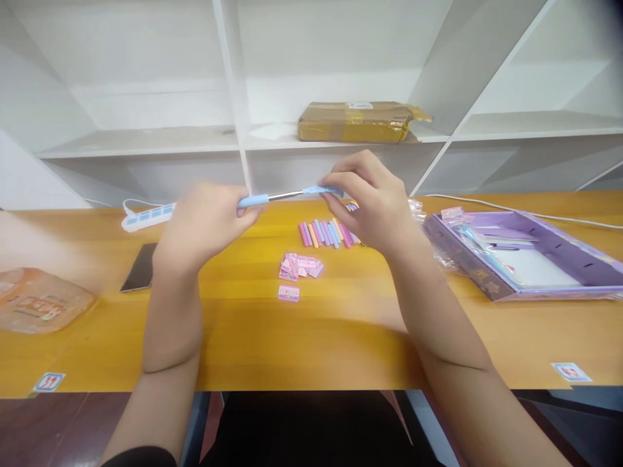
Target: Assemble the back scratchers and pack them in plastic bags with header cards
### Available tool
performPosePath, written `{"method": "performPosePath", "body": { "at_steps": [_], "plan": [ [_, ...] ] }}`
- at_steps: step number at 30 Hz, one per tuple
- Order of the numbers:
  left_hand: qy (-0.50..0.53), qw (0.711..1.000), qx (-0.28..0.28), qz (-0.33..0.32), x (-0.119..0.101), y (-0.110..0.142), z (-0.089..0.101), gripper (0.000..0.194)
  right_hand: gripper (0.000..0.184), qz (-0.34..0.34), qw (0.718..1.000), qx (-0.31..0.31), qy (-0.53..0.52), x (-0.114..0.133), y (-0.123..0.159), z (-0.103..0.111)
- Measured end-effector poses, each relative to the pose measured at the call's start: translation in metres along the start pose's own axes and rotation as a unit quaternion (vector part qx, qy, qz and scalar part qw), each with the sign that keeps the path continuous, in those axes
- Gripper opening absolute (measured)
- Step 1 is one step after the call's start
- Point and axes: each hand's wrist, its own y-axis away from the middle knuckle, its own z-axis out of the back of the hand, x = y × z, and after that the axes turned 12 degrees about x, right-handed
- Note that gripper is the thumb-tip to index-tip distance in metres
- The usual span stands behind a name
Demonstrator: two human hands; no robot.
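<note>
Between my two hands, above the table, is a slim light blue pen (287, 195), held nearly level, with a bare silver section in its middle. My left hand (204, 217) has its fingers closed around the plain blue end. At the other end, my right hand (372, 201) pinches a light blue patterned part between thumb and fingers. Below the right hand lies a row of short pink, purple, blue and yellow sticks (324, 233), partly hidden by that hand. Nearer to me are a small pile of pink printed cards (304, 266) and a single pink card (289, 294).
A purple tray-like box (496, 288) with plastic-wrapped items stands on the right. To the left are a white power strip (146, 219), a dark phone (139, 269) and an orange plastic bag (43, 301). A taped cardboard box (355, 123) sits on the shelf behind.
</note>
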Motion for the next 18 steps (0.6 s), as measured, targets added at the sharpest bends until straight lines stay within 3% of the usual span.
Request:
{"method": "performPosePath", "body": {
  "at_steps": [5,8,11,14,16,18],
  "plan": [
    [-0.102,0.994,-0.006,0.036,-0.019,-0.009,-0.011,0.022,0.013,0.025,0.996,-0.030,0.080,0.002,0.000,-0.012],
    [-0.110,0.993,0.013,0.042,-0.030,-0.017,-0.021,0.025,0.019,0.020,0.987,-0.049,0.152,0.007,-0.002,-0.019],
    [-0.102,0.993,0.020,0.048,-0.024,-0.029,-0.028,0.027,0.027,-0.008,0.978,-0.053,0.200,-0.006,-0.003,-0.017],
    [-0.081,0.993,-0.008,0.082,0.013,-0.037,-0.026,0.022,0.026,-0.076,0.977,-0.069,0.185,-0.062,0.008,0.007],
    [-0.059,0.985,-0.091,0.136,0.051,-0.036,-0.018,0.025,0.035,-0.157,0.967,-0.121,0.163,-0.117,0.026,0.035],
    [-0.012,0.979,-0.124,0.160,0.090,-0.031,-0.010,0.027,0.055,-0.295,0.918,-0.210,0.159,-0.170,0.049,0.063]
  ]
}}
